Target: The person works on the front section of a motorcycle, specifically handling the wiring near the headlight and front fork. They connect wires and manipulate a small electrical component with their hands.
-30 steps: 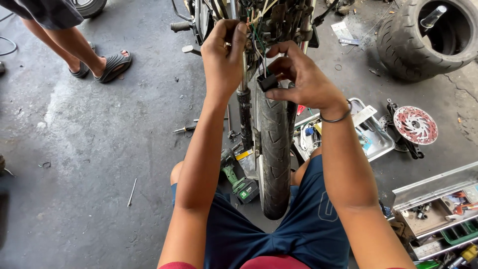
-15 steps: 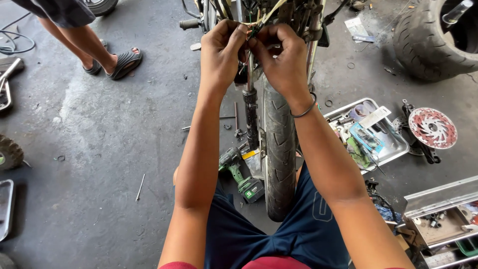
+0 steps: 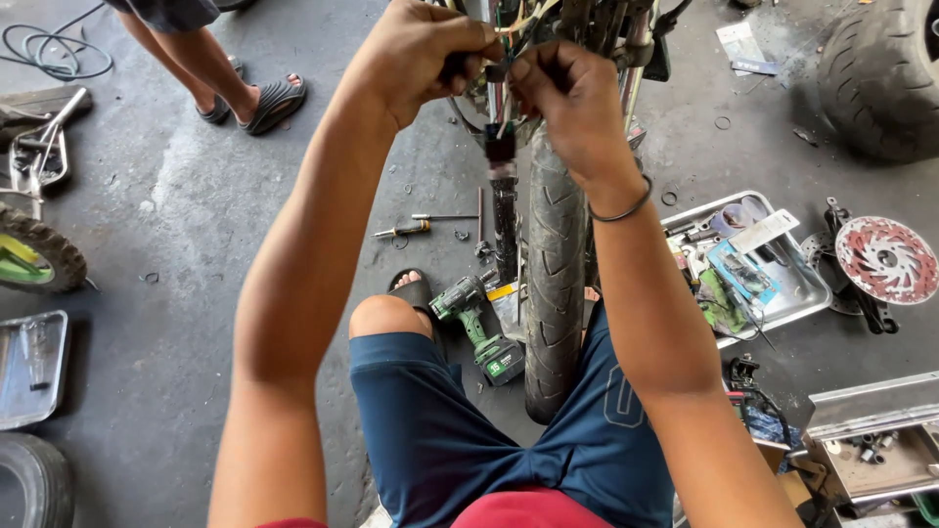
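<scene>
1. The motorcycle front wheel (image 3: pixel 555 284) stands upright between the person's knees, its black tyre running from the shorts up to the hands, with the fork leg (image 3: pixel 505 220) just to its left.
2. The concrete floor (image 3: pixel 196 225) is grey and stained, strewn with small rings and screws; a large loose tyre (image 3: pixel 880 78) lies at the upper right, and another person's sandalled feet (image 3: pixel 256 101) stand at the upper left.
3. A metal tray (image 3: pixel 792 284) to the right of the wheel holds mixed tools and packets; beside it lies a red brake disc (image 3: pixel 888 259). A second, shallow tray (image 3: pixel 34 367) sits at the left edge with a few small parts, and an open drawer (image 3: pixel 871 455) at the lower right holds small fittings.
4. A green cordless drill (image 3: pixel 479 328) lies on the floor by the left knee, touching the wheel's base.
5. The left hand (image 3: pixel 416 54) and right hand (image 3: pixel 567 93) meet at the top of the wheel, fingers curled tight and pinching a bundle of wires (image 3: pixel 504 39).
6. A small black connector (image 3: pixel 500 147) hangs from those wires just below and between the fingertips, above the fork leg.
</scene>
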